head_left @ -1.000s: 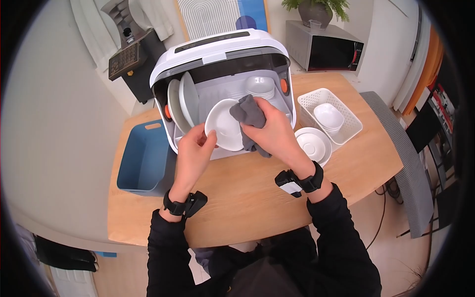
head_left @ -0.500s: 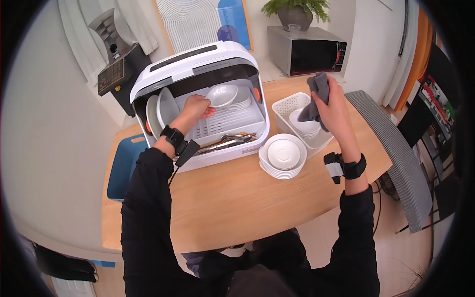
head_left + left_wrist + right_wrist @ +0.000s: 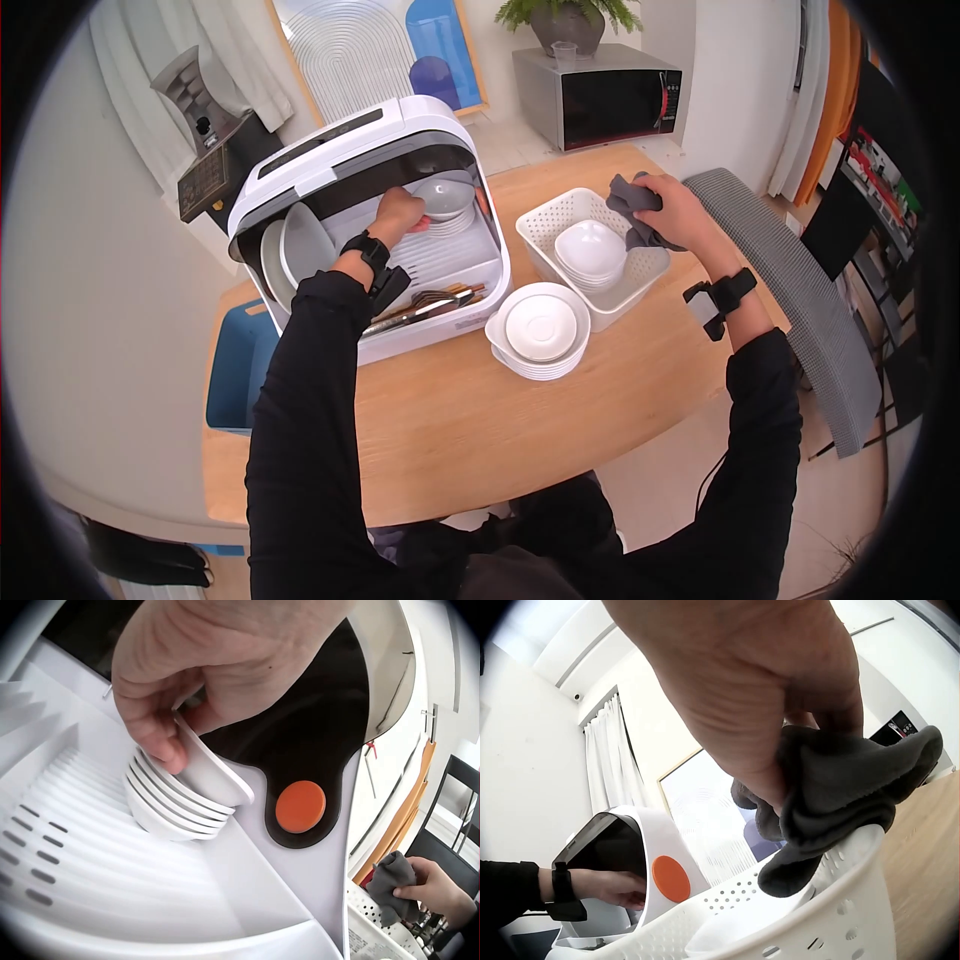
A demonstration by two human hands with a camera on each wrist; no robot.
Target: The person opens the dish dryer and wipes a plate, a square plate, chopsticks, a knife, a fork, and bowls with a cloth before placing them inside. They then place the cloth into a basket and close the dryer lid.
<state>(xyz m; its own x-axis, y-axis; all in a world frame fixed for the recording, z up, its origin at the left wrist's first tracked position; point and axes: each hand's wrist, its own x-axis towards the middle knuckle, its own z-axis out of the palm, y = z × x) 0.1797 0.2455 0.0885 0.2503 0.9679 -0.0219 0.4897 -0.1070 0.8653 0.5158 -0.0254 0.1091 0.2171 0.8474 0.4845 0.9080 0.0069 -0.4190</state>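
Inside the white countertop dish machine [image 3: 430, 112], my left hand [image 3: 400, 212] pinches the rim of a small white bowl [image 3: 217, 769]. This bowl tilts right over a stack of matching bowls [image 3: 172, 814], overlapping the top one in the left wrist view. My right hand [image 3: 685, 212] grips a crumpled dark grey cloth [image 3: 840, 787] above the right side of a white perforated basket [image 3: 545, 215]. Square white bowls [image 3: 592, 250] sit stacked in that basket. Between machine and basket, a second stack of white dishes [image 3: 541, 328] stands on the wooden table [image 3: 480, 440].
Plates [image 3: 305, 245] stand upright at the machine's left, and cutlery [image 3: 430, 305] lies in its front tray. A blue bin [image 3: 235, 370] is left of the machine. A microwave [image 3: 600, 95] with a potted plant [image 3: 568, 28] stands behind the basket.
My left hand took the bowl from in front of me into the machine, over the bowl stack. My right hand left the bowl and carried the cloth right, above the basket. The head view turned right.
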